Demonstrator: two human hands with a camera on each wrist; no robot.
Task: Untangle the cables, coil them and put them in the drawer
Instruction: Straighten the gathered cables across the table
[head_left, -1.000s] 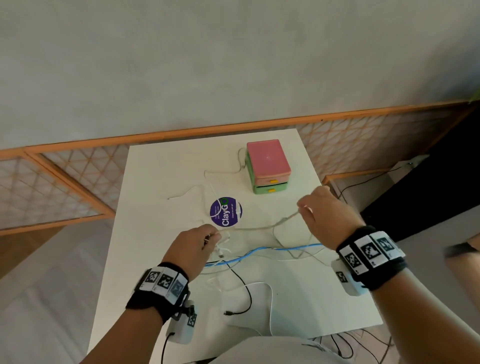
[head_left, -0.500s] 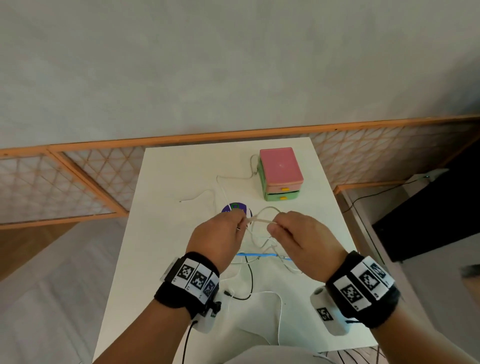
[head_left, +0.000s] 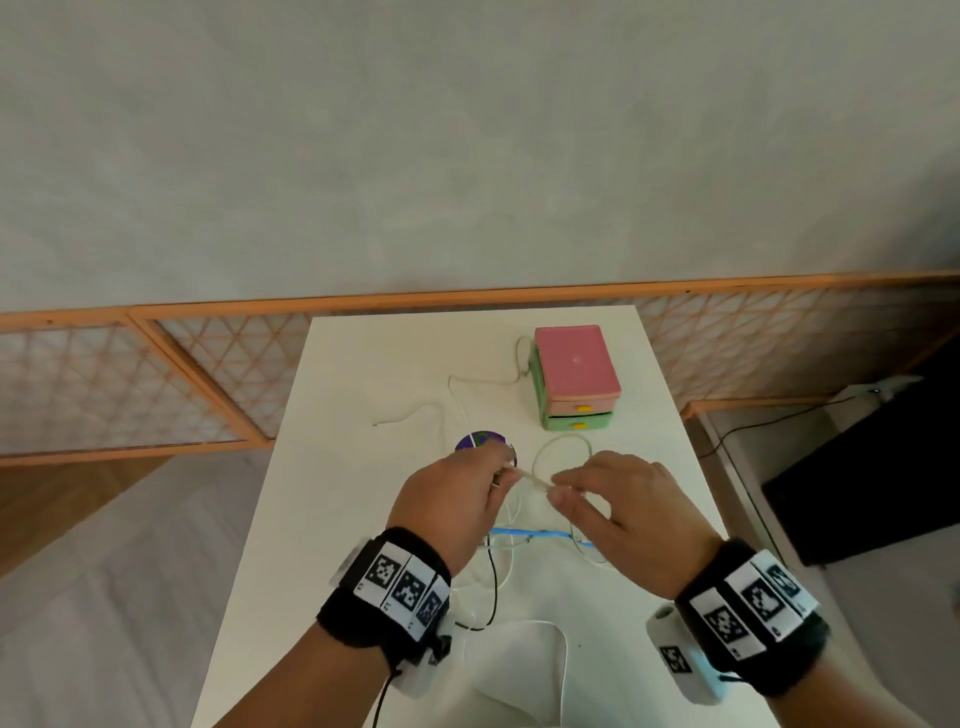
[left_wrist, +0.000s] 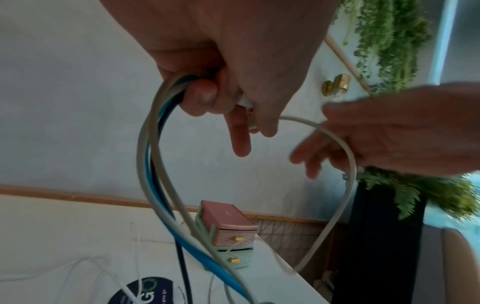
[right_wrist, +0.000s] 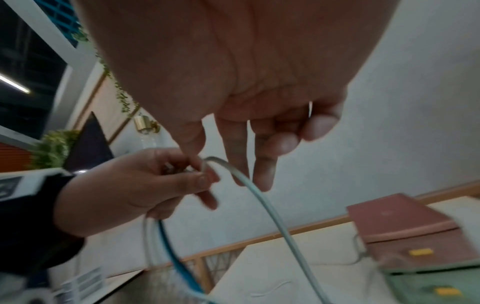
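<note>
Two hands hold one pale cable above the tabletop (head_left: 363, 519).

Your left hand (head_left: 457, 499) pinches the pale cable (head_left: 563, 441) near its plug, with the blue cable (head_left: 540, 534) and a dark one also passing through its curled fingers (left_wrist: 205, 96); your right hand (head_left: 623, 512) pinches the same pale cable close by, forming a loop between them. Loose white and black cables lie tangled under your wrists, and a round purple sticker (head_left: 480, 440) sits partly behind the left hand. Beyond the loop stands the small drawer box (head_left: 574, 376), pink lid, both drawers closed, with one white cable curling against its left side.
</note>
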